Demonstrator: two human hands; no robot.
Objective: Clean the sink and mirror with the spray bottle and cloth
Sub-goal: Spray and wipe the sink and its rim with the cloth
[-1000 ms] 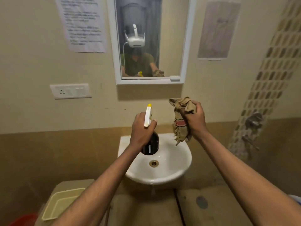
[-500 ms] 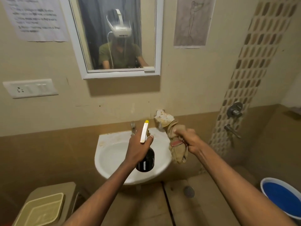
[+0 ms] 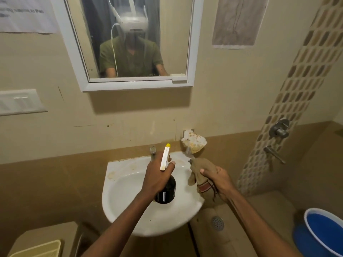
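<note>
Gripping spray bottle [image 3: 165, 190] in left hand [image 3: 157, 178], right hand [image 3: 217, 179] w/ bunched cloth [image 3: 201, 175] now lower, at sink [image 3: 130, 182] rim.

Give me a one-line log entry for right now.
left hand: holds spray bottle over sink | right hand: grips cloth at sink's right rim | mirror: untouched

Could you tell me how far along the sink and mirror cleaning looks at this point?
Early. Nothing looks cleaned: the sink rim shows brownish stains and the mirror looks hazy. In hand: the left hand holds the spray bottle over the basin, and the right hand grips the cloth. Spraying and wiping both remain.
</note>
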